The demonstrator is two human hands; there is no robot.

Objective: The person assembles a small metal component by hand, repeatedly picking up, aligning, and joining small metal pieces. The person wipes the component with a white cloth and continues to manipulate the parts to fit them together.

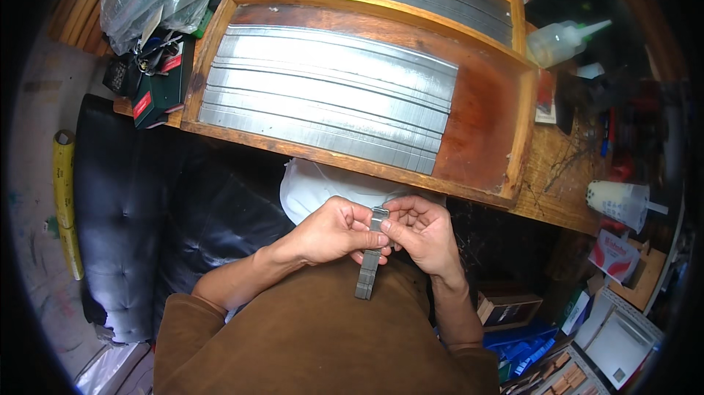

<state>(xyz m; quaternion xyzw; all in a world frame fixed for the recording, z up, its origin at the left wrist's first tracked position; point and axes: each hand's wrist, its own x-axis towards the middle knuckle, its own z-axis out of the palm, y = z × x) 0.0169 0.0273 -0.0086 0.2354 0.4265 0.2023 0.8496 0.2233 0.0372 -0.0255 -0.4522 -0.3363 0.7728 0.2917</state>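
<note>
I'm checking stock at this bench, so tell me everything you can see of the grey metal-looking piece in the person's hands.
The grey metal-looking piece is long and narrow, with a shinier upper end and faint lines across it; whether it is one part or several stacked is unclear. It slants slightly, top toward the right, in front of the brown shirt. Fingers of the left hand and right hand hold its upper part; its lower end sticks out below them.

Dark print (pixel 622 209) on cup (pixel 614 197); red lettering (pixel 614 244) on carton (pixel 622 258).
</note>
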